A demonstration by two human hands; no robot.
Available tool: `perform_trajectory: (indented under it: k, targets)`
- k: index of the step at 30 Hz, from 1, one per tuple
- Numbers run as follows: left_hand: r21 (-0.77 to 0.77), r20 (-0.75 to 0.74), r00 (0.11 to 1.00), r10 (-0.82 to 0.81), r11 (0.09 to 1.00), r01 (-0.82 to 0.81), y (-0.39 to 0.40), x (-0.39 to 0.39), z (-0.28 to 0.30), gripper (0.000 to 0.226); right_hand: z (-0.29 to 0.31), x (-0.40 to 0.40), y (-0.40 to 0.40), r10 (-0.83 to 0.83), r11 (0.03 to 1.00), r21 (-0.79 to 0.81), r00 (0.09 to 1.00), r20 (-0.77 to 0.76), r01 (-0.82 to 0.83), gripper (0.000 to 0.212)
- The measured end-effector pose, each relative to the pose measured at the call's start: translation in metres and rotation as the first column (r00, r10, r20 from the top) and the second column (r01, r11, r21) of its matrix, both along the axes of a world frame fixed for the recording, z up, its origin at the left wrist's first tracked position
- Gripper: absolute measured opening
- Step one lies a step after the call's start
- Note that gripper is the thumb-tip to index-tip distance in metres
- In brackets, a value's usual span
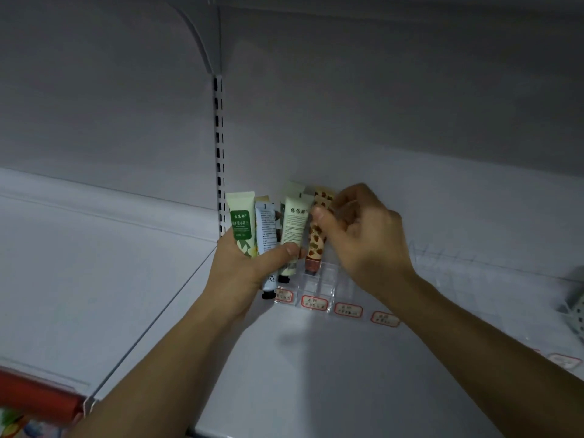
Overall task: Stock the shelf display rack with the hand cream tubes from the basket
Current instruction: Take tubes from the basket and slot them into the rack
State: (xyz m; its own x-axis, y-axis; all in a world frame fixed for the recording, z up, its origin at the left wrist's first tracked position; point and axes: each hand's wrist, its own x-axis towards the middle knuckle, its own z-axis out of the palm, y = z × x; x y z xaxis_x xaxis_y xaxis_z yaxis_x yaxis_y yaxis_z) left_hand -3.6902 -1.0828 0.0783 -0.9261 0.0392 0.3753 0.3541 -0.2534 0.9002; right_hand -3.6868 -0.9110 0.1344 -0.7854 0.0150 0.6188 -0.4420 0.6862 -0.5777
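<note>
Two bare forearms reach up from the bottom edge of the view over the white metal shelf (pixel 316 358). At the shelf's near left corner sits a red price-strip rail (pixel 38 395), with a patch of colourful packaging just below it, too cropped to identify.

Farther in, the left hand (pixel 243 270) grips a fan of hand cream tubes, caps down, thumb pressed across their fronts: a pale green tube with a dark green label (pixel 241 224) at the left, a pale blue-white tube with small black print (pixel 266 232) beside it, and a cream tube with green lettering (pixel 295 229) to the right. More tube ends show behind these, but how many cannot be told.

Just right of them, the right hand (pixel 363 238) pinches the orange-and-cream patterned tube (pixel 317 245) near its upper part between thumb and curled fingers; the tube stands nearly upright, its brownish cap end down in a left compartment of the clear acrylic display rack (pixel 328 282). Whether the cap touches the rack floor cannot be told.

The rack stands on the shelf close to the back wall, and along its front edge runs a row of small red-bordered white labels (pixel 347 309).

Beyond, at the back edge, rises the white slotted upright post (pixel 218 153), with a curved shelf bracket (pixel 202 36) above. At the right edge a pale dotted object (pixel 576 314) is partly cut off.
</note>
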Motion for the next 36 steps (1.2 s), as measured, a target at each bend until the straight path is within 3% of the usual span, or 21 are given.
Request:
perform_trajectory:
  k: [5,10,13,18,20,23,26,28,31,36]
  targets:
    - [-0.1,-0.059,0.998,0.006,0.995,-0.012,0.002,0.003,0.0,0.038,0.012,0.013,-0.014,0.361,0.918,-0.265,0.899,0.248,-0.296,0.015]
    - [-0.108,-0.044,0.999,0.016,0.994,-0.021,0.002,0.001,-0.002,0.031,0.002,0.003,0.0,0.394,0.79,-0.587,0.882,0.259,-0.18,0.023]
    - [-0.127,-0.043,0.998,0.04,0.991,-0.045,0.002,0.0,-0.002,0.031,-0.002,0.0,0.009,0.398,0.776,-0.609,0.877,0.271,-0.164,0.03]
    - [-0.173,-0.078,0.994,0.077,0.981,-0.09,0.003,-0.005,-0.004,0.033,-0.004,0.0,0.016,0.434,0.814,-0.502,0.88,0.192,-0.291,0.016]
    - [-0.188,-0.093,0.993,0.071,0.978,-0.088,0.003,-0.006,-0.004,0.036,-0.005,-0.003,0.015,0.381,0.872,-0.389,0.91,0.161,-0.296,0.014]
    - [-0.162,-0.093,0.989,0.111,0.979,-0.125,0.002,-0.003,-0.001,0.032,0.002,-0.008,0.008,0.251,0.952,-0.211,0.961,0.113,-0.224,0.015]
    - [-0.041,-0.019,0.966,0.258,0.965,-0.259,-0.005,-0.011,-0.003,0.024,0.015,-0.015,-0.001,0.1,0.995,-0.027,0.992,0.07,-0.099,0.019]
    - [0.072,0.102,0.942,0.319,0.942,-0.327,-0.012,-0.018,-0.008,0.024,0.018,-0.021,-0.009,0.018,0.983,0.181,1.0,0.013,-0.02,0.024]
    - [0.222,0.27,0.922,0.278,0.914,-0.341,-0.017,-0.022,-0.012,0.027,0.012,-0.034,-0.019,-0.022,0.947,0.318,0.997,-0.07,0.043,0.032]
    - [0.296,0.313,0.921,0.231,0.898,-0.326,-0.017,-0.021,-0.01,0.023,0.019,-0.039,-0.032,-0.041,0.875,0.483,0.999,-0.017,0.044,0.03]
